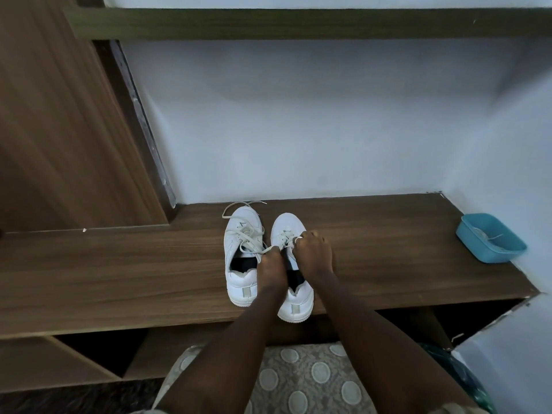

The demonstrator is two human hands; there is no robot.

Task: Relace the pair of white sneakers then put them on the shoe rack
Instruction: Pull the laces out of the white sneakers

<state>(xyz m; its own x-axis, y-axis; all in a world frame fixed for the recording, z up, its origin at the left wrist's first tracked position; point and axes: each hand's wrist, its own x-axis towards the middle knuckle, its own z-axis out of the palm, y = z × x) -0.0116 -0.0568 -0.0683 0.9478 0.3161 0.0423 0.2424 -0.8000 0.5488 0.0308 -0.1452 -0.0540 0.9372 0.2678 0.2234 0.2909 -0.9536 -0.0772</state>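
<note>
Your left hand [270, 265] and right hand [313, 252] cover the middle of the right sneaker [286, 224], so most of its lace [283, 235] and the lace holes are hidden. Your fingertips curl under where they pinch the lace, so you can't see them. Something pale lies in the blue tub [475, 248], too small to tell. The spaces under the shoe rack [119, 264] top are too dark to see into. The bottom edge cuts off your arms.

Blue plastic basin [484, 250] far right (pale scrap inside), spotted grey cloth [298, 379] at bottom.
</note>
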